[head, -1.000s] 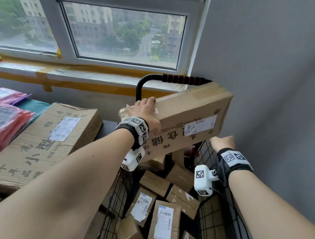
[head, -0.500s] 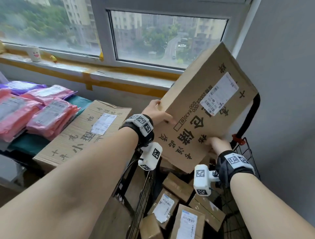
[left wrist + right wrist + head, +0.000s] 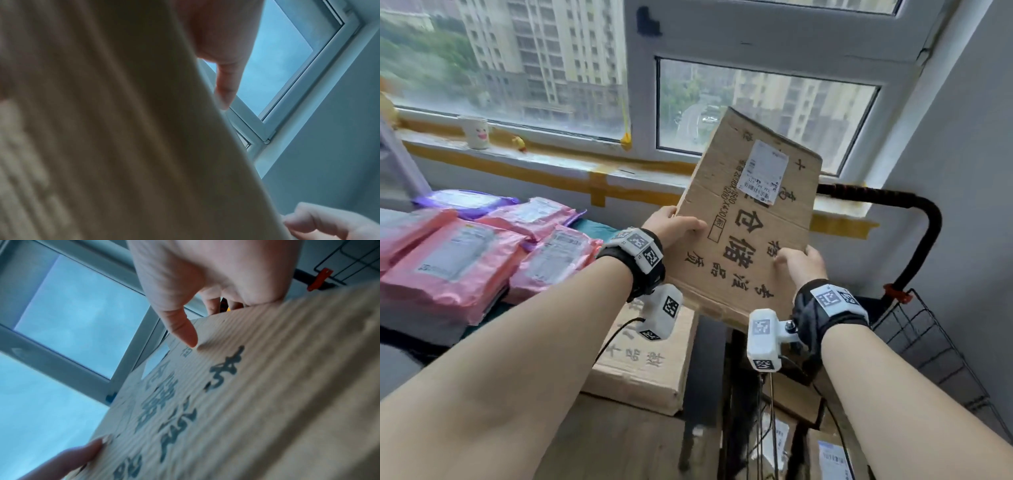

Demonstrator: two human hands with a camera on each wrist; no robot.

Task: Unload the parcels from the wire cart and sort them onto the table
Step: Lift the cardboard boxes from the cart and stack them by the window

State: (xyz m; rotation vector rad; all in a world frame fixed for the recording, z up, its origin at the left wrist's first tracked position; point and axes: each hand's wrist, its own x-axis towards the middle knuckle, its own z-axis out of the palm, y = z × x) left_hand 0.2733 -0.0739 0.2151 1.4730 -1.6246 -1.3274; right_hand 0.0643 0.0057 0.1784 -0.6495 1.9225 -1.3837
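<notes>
Corrugated cardboard parcel (image 3: 746,219), flat and rectangular, gripped by both hands.

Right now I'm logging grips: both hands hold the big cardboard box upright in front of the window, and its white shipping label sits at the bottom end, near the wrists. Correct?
Not quite. Both the left hand and the right hand do hold the cardboard box upright before the window, but the head view shows its white shipping label at the top end, away from the wrists.

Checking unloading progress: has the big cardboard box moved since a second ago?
Yes. The cardboard box has been lifted off the wire cart and tipped upright, now in front of the window.
</notes>
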